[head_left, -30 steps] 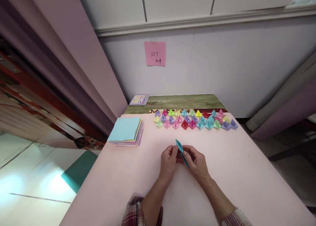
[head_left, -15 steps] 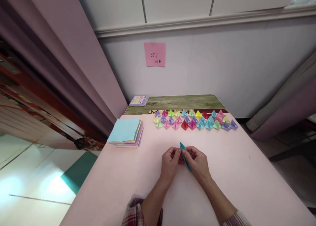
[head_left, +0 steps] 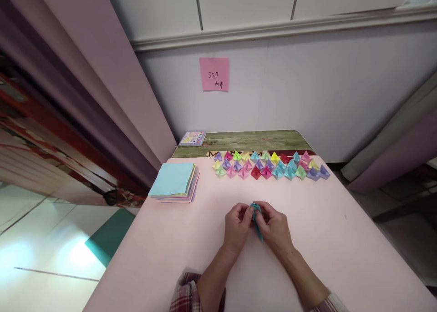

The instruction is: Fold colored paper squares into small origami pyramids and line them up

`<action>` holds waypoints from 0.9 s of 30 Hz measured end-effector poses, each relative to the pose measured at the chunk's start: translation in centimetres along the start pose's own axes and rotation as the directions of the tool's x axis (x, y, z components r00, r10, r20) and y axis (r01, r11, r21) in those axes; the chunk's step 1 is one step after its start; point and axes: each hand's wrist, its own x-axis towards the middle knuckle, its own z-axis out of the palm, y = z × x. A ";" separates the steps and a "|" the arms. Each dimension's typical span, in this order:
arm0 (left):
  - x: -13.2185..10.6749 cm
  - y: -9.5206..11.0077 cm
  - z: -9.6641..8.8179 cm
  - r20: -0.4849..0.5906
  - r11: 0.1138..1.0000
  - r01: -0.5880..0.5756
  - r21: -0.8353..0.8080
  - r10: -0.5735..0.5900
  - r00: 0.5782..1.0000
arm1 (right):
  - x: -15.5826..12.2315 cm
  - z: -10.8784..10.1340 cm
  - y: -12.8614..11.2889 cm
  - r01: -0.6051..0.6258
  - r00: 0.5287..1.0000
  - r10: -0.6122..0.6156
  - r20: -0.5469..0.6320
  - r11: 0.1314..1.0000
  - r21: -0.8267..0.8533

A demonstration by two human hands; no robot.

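A small piece of folded teal paper [head_left: 258, 230] is pinched between my two hands above the pink tabletop. My left hand [head_left: 238, 225] grips its left side with thumb and fingers. From the right, my right hand [head_left: 275, 223] presses its thumb against the same paper. The fingertips behind the fold are partly hidden. Beyond my hands, several folded paper boats [head_left: 266, 172] in many colours stand close together in rows. To the left lies a stack of square coloured paper [head_left: 172, 179], with a light blue sheet on top.
The pink table [head_left: 164, 253] has a green wood-patterned strip [head_left: 252, 141] along its back, where a small printed pack [head_left: 193, 138] lies. A pink note [head_left: 214, 74] with handwriting sticks to the wall. A purple curtain [head_left: 112, 62] hangs at the left.
The teal paper's upper tip, which stuck out as a point, is now folded or flattened near my thumbs. Both hands stay close together, having shifted only slightly.
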 end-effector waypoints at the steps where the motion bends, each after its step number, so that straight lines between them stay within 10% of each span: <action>1: 0.0 0.1 0.0 -0.002 1.000 0.008 -0.009 -0.008 1.000 | 0.1 -0.1 0.1 -0.042 0.999 0.041 0.014 0.998 0.055; 7: 0.0 0.3 0.2 -0.025 1.000 -0.014 -0.020 0.013 1.000 | 1.0 -1.0 0.7 -0.296 0.955 0.273 0.116 0.855 0.426; 15: 0.6 -0.4 -0.1 -0.035 0.956 0.101 -0.275 -0.115 0.993 | 0.9 0.1 0.8 -0.225 0.966 0.255 0.049 0.727 0.649; 27: 0.9 0.1 -0.3 0.018 0.918 0.132 -0.374 -0.136 0.991 | 0.8 -0.5 1.6 -0.066 0.994 0.088 -0.064 0.958 0.280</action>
